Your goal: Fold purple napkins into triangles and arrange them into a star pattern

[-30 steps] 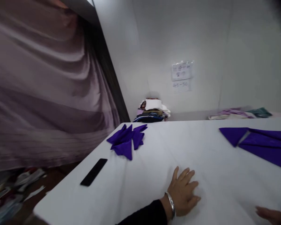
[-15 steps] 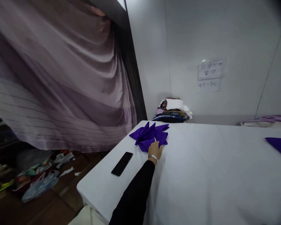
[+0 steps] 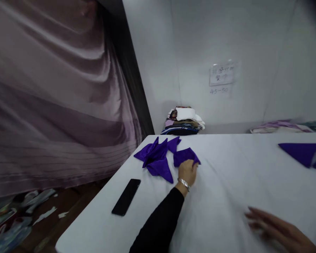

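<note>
With a silver bracelet at its wrist, my left hand (image 3: 188, 173) is closed on a folded piece of purple cloth (image 3: 184, 156) over the white table. Just left of it lies a purple cloth folded with several points (image 3: 155, 158), and a small purple corner (image 3: 174, 143) shows behind. My right hand (image 3: 275, 226) is at the lower right, somewhat blurred, fingers stretched out and holding nothing. It is above the tabletop, apart from any cloth.
A black phone (image 3: 126, 196) lies near the left edge of the white table (image 3: 221, 196). Another purple cloth (image 3: 300, 151) is at the right. Behind stands a stack of folded clothes (image 3: 184, 121) by the wall. A curtain (image 3: 68, 98) hangs at the left.
My left hand has drawn a piece of purple cloth to the right, away from the pointed one. My right hand has come into view. The view has turned rightward.
</note>
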Available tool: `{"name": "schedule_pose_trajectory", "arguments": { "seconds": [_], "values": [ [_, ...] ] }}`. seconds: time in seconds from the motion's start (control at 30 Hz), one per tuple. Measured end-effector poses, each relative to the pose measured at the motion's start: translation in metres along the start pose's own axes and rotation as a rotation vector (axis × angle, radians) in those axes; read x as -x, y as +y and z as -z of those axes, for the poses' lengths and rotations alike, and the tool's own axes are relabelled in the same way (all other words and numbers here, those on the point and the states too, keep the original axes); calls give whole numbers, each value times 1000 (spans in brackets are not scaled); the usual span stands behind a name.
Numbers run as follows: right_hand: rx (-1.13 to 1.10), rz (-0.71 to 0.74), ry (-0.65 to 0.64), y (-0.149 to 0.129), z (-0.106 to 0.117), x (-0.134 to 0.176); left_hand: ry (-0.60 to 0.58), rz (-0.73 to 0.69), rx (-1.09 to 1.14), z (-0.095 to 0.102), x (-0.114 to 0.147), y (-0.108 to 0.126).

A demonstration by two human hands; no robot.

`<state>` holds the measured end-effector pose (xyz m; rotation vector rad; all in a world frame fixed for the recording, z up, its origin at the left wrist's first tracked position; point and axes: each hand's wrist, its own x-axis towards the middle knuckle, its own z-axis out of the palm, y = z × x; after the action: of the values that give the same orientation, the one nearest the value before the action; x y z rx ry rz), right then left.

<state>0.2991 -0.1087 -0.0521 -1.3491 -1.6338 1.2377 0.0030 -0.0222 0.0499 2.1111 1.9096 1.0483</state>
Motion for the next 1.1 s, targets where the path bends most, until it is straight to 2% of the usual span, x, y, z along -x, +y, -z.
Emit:
{"name": "schedule_pose_trajectory", "arguments": {
  "seconds": [0.07, 0.13, 0.23, 0.3, 0.37, 0.5, 0.57, 0.67, 0.77, 0.87, 0.97, 1.03, 1.1],
  "values": [
    [-96, -4, 10, -28, -6, -6, -81, -128, 120, -5, 26, 36],
    [-135, 44, 75, -48, -14, -13, -162, -197, 401, -4, 50, 67],
    [-224, 106, 116, -64, -27, -18, -329, -130, 794, 9, 67, 95],
    [-296, 98, 75, -71, -31, -15, -396, -36, 979, 18, 64, 100],
    [-350, 58, 61, -80, -30, -8, -392, 73, 1109, 27, 53, 98],
    [-447, 0, 183, -110, -8, 10, -366, 300, 1334, 46, 31, 80],
    [-509, -40, 231, -128, 8, 16, -375, 362, 1417, 54, 23, 70],
    [-580, -55, 261, -149, 29, 12, -372, 395, 1397, 52, 14, 55],
    [-561, -39, 234, -145, 43, -14, -289, 451, 1152, 29, 5, 33],
    [-378, -79, 195, -115, 52, -45, -183, 504, 966, 1, -3, 3],
    [-211, -149, 257, -74, 55, -59, -126, 498, 845, -17, -7, -21],
    [-174, -206, 314, -52, 54, -59, -138, 443, 782, -23, -5, -22],
    [-159, -251, 349, -36, 50, -55, -196, 355, 738, -29, 5, -9]
  ]
}}
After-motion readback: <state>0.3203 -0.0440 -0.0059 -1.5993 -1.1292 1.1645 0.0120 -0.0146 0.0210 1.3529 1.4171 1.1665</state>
